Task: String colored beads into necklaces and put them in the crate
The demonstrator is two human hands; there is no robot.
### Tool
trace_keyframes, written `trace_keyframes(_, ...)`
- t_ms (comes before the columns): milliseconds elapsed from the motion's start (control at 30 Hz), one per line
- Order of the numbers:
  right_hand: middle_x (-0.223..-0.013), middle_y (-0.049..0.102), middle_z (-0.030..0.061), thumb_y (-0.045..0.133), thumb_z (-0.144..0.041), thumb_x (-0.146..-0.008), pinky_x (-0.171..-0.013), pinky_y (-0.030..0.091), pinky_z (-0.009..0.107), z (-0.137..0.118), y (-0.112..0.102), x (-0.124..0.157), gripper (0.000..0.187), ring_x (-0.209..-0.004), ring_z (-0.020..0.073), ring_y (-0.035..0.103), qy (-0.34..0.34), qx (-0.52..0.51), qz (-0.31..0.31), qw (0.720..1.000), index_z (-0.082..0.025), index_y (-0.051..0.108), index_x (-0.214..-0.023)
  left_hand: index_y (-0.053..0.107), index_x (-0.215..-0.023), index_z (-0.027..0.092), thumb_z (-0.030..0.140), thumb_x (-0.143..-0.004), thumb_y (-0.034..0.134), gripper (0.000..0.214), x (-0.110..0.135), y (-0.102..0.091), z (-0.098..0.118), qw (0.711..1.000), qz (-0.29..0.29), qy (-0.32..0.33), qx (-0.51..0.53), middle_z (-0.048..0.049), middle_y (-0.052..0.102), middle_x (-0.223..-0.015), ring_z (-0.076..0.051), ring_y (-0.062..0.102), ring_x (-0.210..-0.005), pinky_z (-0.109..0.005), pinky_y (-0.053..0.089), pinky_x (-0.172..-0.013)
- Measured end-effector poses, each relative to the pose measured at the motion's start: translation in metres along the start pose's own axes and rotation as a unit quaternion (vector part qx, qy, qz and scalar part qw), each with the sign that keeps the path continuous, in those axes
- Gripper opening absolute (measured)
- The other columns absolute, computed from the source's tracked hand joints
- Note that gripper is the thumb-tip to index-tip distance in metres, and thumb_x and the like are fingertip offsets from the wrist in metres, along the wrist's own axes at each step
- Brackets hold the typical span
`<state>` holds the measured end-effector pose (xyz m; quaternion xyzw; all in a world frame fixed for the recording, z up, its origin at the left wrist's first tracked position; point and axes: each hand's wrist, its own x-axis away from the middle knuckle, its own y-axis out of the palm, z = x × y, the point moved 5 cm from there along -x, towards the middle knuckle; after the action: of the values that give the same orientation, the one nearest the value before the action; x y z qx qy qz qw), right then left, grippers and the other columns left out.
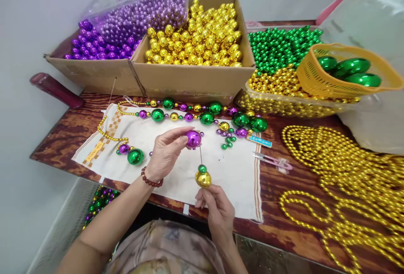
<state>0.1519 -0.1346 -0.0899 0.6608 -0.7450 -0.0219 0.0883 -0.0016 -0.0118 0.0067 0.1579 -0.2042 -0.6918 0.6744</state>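
Note:
Between the thumb and fingers of my left hand (168, 150) is a large shiny purple bead (193, 139). Below it, a thin needle (200, 154) points up to the bead's underside, with a small green bead (202, 168) and a bigger gold bead (203, 179) threaded on it. My right hand (219, 211) pinches the gold bead from beneath; the needle's lower end is hidden. A strung bead necklace (174, 116) in purple, green and gold lies across the white cloth (176, 181). Small loose green beads (227, 142) rest near its right end.
Cardboard boxes of purple beads (101, 46) and gold beads (202, 40) stand at the back. On the right are a yellow basket (306, 72), pink thread snips (276, 162) and a heap of gold bead strands (356, 168). A dark red bottle (58, 91) leans at left.

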Motion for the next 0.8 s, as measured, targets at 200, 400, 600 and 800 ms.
trace_keyframes(200, -0.068, 0.065, 0.0003, 0.058, -0.036, -0.096, -0.051, 0.051, 0.023, -0.0008, -0.0036, 0.0044, 0.022, -0.052, 0.0114, 0.061, -0.009, 0.022, -0.004, 1.000, -0.017, 0.065, -0.088, 0.080, -0.097, 0.024, 0.036, -0.075, 0.084, 0.026, -0.0024, 0.0027, 0.0049, 0.999, 0.006, 0.002, 0.042, -0.0049, 0.077, -0.092, -0.016, 0.071, -0.081, -0.033, 0.060, -0.079)
trace_keyframes(400, -0.068, 0.064, 0.0002, 0.056, -0.034, -0.097, -0.051, 0.050, 0.022, -0.0039, -0.0050, 0.0026, 0.021, -0.052, 0.0110, 0.060, -0.017, 0.032, -0.010, 0.999, -0.018, 0.064, -0.088, 0.079, -0.097, 0.022, 0.036, -0.076, 0.083, 0.026, -0.0026, 0.0065, 0.0022, 0.999, -0.012, -0.016, 0.046, -0.0062, 0.077, -0.095, -0.019, 0.072, -0.087, -0.037, 0.060, -0.083)
trace_keyframes(600, -0.067, 0.064, 0.0002, 0.057, -0.036, -0.097, -0.051, 0.051, 0.022, -0.0026, -0.0041, 0.0012, 0.022, -0.052, 0.0110, 0.060, -0.012, 0.034, -0.011, 0.999, -0.017, 0.064, -0.088, 0.077, -0.101, 0.021, 0.038, -0.076, 0.083, 0.032, -0.0023, 0.0031, 0.0016, 0.999, -0.004, -0.023, 0.046, -0.0075, 0.077, -0.098, -0.022, 0.073, -0.091, -0.037, 0.060, -0.084)
trace_keyframes(800, -0.067, 0.064, 0.0000, 0.057, -0.037, -0.097, -0.050, 0.051, 0.022, -0.0002, -0.0038, 0.0017, 0.022, -0.051, 0.0108, 0.060, -0.008, 0.027, -0.009, 1.000, -0.017, 0.064, -0.088, 0.078, -0.102, 0.021, 0.036, -0.078, 0.082, 0.028, -0.0038, 0.0022, 0.0005, 0.999, -0.002, -0.018, 0.049, -0.0076, 0.077, -0.100, -0.021, 0.073, -0.095, -0.032, 0.060, -0.080)
